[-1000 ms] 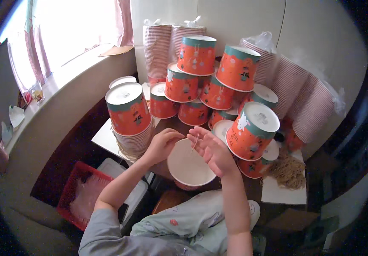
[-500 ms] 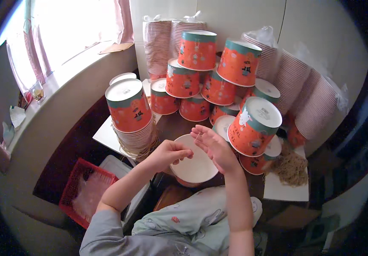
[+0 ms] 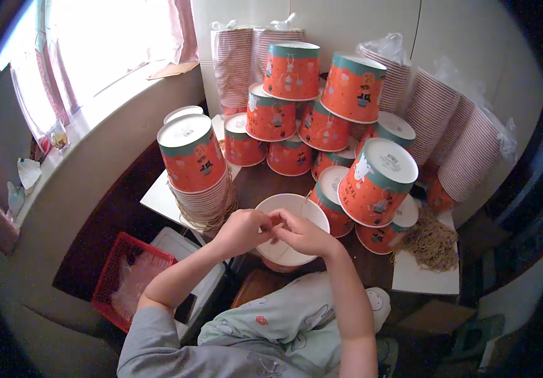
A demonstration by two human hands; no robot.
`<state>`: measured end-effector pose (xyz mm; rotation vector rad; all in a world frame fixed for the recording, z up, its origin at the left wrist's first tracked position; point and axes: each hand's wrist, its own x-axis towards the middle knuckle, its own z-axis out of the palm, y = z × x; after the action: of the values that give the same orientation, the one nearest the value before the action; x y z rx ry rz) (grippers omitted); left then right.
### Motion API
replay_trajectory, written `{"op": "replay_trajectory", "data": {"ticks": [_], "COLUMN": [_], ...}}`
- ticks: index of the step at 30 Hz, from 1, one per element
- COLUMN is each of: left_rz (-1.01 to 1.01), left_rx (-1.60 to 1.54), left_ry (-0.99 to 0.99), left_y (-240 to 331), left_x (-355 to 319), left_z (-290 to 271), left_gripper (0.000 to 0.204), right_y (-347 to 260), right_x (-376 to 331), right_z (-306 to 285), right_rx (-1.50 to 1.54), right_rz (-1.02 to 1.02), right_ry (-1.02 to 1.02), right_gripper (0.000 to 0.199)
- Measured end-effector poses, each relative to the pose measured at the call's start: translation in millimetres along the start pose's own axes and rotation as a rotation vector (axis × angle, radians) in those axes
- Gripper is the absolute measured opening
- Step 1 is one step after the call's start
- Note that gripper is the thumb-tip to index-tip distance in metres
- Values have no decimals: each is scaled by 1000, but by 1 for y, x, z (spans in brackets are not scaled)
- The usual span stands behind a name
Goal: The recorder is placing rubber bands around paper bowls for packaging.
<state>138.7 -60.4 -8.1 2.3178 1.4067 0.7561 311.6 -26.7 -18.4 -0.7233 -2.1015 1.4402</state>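
My left hand [image 3: 245, 230] and my right hand [image 3: 306, 234] meet fingertip to fingertip over an open paper bucket [image 3: 314, 214] with a white inside. Both hands are closed in a pinch on a thin tan cord [image 3: 308, 198], a bit of which shows at the bucket's far rim. The fingers hide most of the cord. The bucket stands upright near my lap.
Orange and green buckets [image 3: 271, 120] stand upside down in a pile behind. At left is a nested stack [image 3: 192, 160] with cords around its base. A tan cord bundle [image 3: 432, 242] lies at right. Bagged stacks [image 3: 432, 104] line the wall; a red basket [image 3: 104, 277] sits lower left.
My right hand has come down and left from its raised, open-fingered pose to meet my left hand. Its fingers have closed. The left hand stays nearly in place.
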Motion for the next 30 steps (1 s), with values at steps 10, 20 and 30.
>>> {"op": "replay_trajectory", "data": {"ticks": [10, 20, 30], "left_rz": [-30, -60, -310], "left_rx": [24, 29, -465], "left_ry": [2, 194, 119], "left_y": [-3, 6, 3], "left_x": [-10, -37, -75], "left_z": [0, 5, 51], "left_gripper": [14, 19, 17], "right_y": [2, 8, 15], "right_x": [1, -1, 1], "right_z": [1, -7, -5], "right_rx": [-291, -431, -349], "right_rz": [-16, 41, 21], "right_ry": [43, -152, -306], "right_gripper": [15, 14, 16]}}
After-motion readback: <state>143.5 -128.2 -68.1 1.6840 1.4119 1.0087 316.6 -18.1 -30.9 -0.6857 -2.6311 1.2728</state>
